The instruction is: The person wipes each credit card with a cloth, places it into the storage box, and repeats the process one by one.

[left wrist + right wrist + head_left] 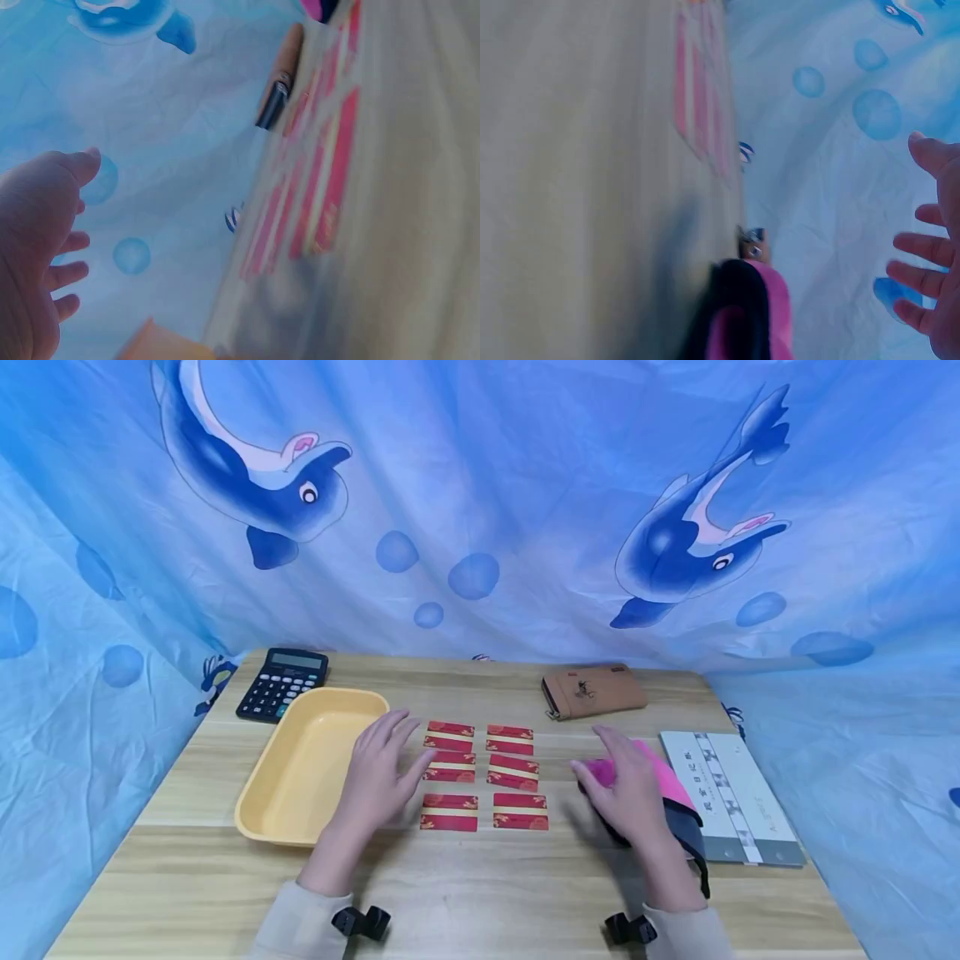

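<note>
Red-and-gold cards (447, 812) lie flat in two columns of three in the middle of the table. My left hand (378, 768) hovers between the yellow tray (255, 777) and the left column, overlapping the tray's right side in the head view. Its fingers are spread and hold nothing. My right hand (626, 781) is held above a pink and black pouch (667, 781), partly covering it in the head view. Loosely extended fingers show in the right wrist view, with nothing between them.
A black calculator (281, 685) sits at the back left, behind the tray. At the back right lies a brown wallet (600, 691) with a zip. A white and grey book (731, 797) with a patterned band rests at the right edge. Blue dolphin-print cloth (465, 485) hangs around the table (450, 893).
</note>
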The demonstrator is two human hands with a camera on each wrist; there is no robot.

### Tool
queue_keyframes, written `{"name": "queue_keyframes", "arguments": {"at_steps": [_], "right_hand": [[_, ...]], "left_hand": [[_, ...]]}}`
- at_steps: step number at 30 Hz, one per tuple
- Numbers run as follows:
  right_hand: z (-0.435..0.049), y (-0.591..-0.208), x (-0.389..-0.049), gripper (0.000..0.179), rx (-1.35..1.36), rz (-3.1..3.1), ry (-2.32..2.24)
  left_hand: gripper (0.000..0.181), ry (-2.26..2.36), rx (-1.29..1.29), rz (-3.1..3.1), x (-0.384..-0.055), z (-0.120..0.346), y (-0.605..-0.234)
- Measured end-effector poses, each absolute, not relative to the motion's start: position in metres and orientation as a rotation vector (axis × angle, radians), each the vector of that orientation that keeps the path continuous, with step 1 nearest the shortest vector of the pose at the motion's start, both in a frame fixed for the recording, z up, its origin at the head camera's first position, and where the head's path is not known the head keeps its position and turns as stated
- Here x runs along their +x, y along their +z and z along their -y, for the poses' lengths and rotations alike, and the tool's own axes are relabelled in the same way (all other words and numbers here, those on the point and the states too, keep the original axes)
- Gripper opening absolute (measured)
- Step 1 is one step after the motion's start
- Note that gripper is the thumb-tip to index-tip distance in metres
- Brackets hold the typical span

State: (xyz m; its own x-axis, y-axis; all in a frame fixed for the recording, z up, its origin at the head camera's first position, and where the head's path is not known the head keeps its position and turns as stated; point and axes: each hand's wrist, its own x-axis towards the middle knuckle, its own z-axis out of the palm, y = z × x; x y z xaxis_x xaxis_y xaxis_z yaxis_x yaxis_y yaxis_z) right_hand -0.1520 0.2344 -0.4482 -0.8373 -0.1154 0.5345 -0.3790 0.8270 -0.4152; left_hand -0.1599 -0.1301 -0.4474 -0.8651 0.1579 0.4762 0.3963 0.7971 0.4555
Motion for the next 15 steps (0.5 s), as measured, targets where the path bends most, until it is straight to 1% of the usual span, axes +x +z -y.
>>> {"name": "queue_keyframes", "arguments": {"at_steps": [3, 8, 11, 15], "right_hand": [[-0.243, -0.443, -0.157, 0.062, 0.357, 2.482, 0.761], [-0.261, -0.443, -0.162, 0.062, 0.281, 2.522, 0.791], [-0.275, -0.448, -0.165, 0.066, 0.198, 2.594, 0.776], [-0.289, -0.46, -0.167, 0.077, 0.076, 2.758, 0.733]], "left_hand": [[0.052, -0.873, -0.45, 2.519, -0.166, 0.122, -0.442], [0.051, -0.96, -0.486, 2.552, -0.174, 0.109, -0.445], [0.051, -1.001, -0.5, 2.569, -0.179, 0.102, -0.451], [0.05, -1.041, -0.478, 2.606, -0.186, 0.096, -0.463]]}}
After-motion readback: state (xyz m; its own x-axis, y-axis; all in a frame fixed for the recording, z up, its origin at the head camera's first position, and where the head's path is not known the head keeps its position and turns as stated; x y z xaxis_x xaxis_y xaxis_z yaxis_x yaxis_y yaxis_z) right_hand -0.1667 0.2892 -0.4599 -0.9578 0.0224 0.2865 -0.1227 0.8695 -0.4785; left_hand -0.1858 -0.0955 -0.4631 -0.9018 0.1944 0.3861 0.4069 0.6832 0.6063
